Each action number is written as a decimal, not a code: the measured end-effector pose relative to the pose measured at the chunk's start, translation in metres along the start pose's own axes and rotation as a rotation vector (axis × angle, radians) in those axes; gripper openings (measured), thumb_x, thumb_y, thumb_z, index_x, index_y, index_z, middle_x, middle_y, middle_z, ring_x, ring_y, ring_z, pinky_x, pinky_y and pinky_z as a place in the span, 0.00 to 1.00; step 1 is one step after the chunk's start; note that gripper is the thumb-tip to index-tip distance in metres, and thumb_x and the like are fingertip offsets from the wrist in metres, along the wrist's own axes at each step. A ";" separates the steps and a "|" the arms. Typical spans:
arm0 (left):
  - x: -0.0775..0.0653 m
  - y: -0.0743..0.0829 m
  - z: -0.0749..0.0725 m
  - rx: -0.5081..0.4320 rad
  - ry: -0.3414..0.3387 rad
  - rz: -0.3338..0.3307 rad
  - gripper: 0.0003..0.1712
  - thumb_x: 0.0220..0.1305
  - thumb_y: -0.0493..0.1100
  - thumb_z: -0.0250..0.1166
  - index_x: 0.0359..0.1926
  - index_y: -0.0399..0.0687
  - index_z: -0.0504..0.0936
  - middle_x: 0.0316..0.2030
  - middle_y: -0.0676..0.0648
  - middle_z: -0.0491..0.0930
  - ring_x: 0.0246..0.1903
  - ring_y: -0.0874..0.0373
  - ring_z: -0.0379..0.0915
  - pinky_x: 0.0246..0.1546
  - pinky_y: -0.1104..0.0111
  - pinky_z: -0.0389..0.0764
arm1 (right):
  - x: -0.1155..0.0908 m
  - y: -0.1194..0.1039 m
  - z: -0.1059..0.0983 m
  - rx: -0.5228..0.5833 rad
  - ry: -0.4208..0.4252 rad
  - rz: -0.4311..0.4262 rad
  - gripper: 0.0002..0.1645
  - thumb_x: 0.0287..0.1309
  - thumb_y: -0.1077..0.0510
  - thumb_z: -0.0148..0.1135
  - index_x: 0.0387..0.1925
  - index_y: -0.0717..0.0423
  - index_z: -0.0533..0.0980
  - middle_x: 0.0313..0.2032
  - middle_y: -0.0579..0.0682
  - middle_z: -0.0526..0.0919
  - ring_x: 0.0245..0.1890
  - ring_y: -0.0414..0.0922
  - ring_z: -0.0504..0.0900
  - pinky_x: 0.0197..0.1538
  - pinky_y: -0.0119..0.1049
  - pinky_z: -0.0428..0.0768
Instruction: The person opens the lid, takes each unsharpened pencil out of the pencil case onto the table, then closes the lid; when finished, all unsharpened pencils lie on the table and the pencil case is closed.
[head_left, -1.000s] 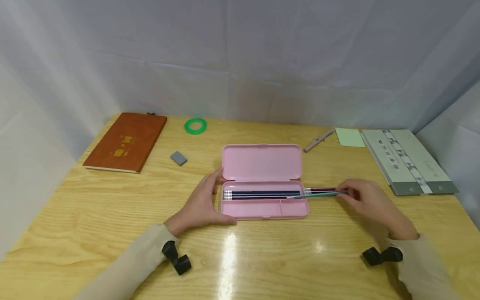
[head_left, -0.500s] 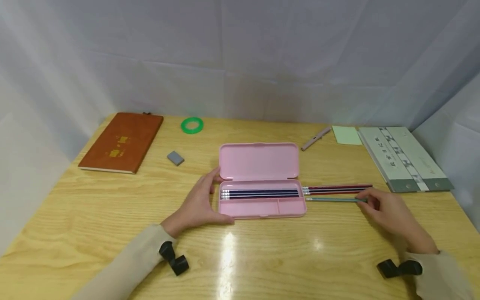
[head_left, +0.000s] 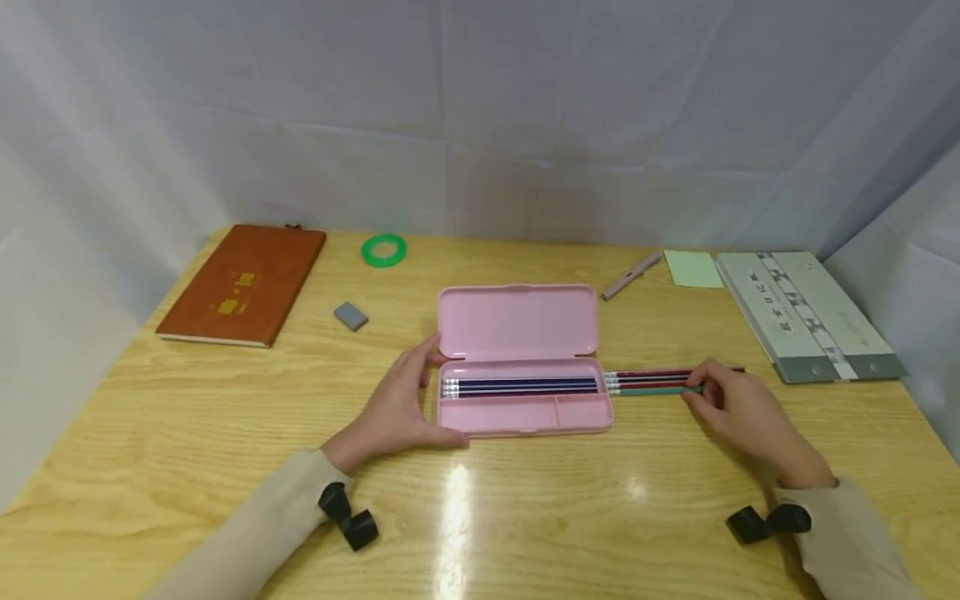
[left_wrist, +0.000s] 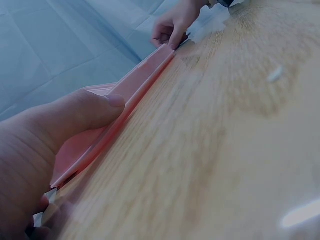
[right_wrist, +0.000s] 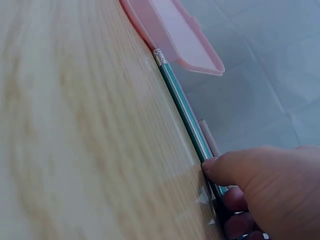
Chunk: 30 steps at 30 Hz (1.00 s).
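Note:
A pink pencil case (head_left: 517, 325) lies with its lid up. Several dark pencils (head_left: 525, 388) with silver ends sit in its long back compartment; the two front compartments hold nothing. My left hand (head_left: 401, 404) grips the case's left end, thumb along the front edge and fingers at the back. Beyond the right end, a teal pencil (right_wrist: 182, 110) lies alongside red and dark pencils (head_left: 645, 376), their silver ends by the case wall. My right hand (head_left: 731, 408) pinches the teal pencil near its far end, thumb and fingertips on it. Its tip is hidden by the hand.
Behind the case lie a grey eraser (head_left: 351, 316), a green tape ring (head_left: 383, 250), a pink pen (head_left: 632, 277) and green sticky notes (head_left: 694, 269). A brown notebook (head_left: 247, 283) is at left, a grey-green book (head_left: 810, 317) at right. White cloth (head_left: 517, 125) hangs behind.
My right hand has drawn the teal pencil rightward off the case, then brought it back left and up against the other loose pencils. The left hand keeps its hold.

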<state>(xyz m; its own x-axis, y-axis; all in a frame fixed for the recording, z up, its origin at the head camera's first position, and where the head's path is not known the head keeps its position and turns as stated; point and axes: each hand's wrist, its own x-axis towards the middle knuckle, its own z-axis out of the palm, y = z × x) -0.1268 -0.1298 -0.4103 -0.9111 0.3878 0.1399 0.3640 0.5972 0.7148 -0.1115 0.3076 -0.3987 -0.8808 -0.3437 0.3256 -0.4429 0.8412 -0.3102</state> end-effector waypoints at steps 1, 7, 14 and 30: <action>0.000 0.000 0.000 0.001 0.001 0.002 0.79 0.24 0.63 0.83 0.75 0.46 0.47 0.58 0.49 0.72 0.44 0.57 0.63 0.44 0.64 0.69 | 0.001 -0.001 0.000 0.006 0.002 -0.003 0.13 0.48 0.67 0.70 0.33 0.55 0.74 0.17 0.37 0.66 0.17 0.28 0.59 0.23 0.29 0.63; 0.001 -0.001 0.000 0.005 -0.001 -0.002 0.80 0.24 0.63 0.83 0.75 0.46 0.47 0.59 0.49 0.72 0.44 0.57 0.64 0.44 0.64 0.69 | 0.015 -0.016 0.004 0.077 -0.019 -0.033 0.12 0.51 0.66 0.68 0.36 0.56 0.74 0.19 0.37 0.67 0.17 0.28 0.60 0.22 0.28 0.63; 0.000 -0.002 0.001 0.000 0.002 -0.006 0.80 0.23 0.63 0.83 0.75 0.47 0.47 0.59 0.48 0.71 0.45 0.56 0.64 0.45 0.63 0.70 | 0.054 -0.054 0.023 0.177 -0.052 -0.162 0.08 0.54 0.66 0.67 0.37 0.56 0.80 0.17 0.36 0.68 0.17 0.29 0.62 0.22 0.27 0.65; 0.000 0.000 0.000 0.006 -0.003 -0.012 0.80 0.23 0.63 0.83 0.75 0.46 0.47 0.58 0.48 0.72 0.45 0.57 0.65 0.46 0.63 0.71 | 0.089 -0.096 0.037 0.061 -0.337 -0.164 0.06 0.56 0.57 0.68 0.32 0.55 0.81 0.20 0.41 0.77 0.20 0.35 0.69 0.28 0.33 0.71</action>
<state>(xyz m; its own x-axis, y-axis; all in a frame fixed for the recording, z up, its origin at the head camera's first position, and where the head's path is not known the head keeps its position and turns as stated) -0.1267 -0.1301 -0.4104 -0.9148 0.3827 0.1291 0.3542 0.6064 0.7119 -0.1540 0.1811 -0.3731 -0.7988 -0.5979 0.0667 -0.5825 0.7410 -0.3342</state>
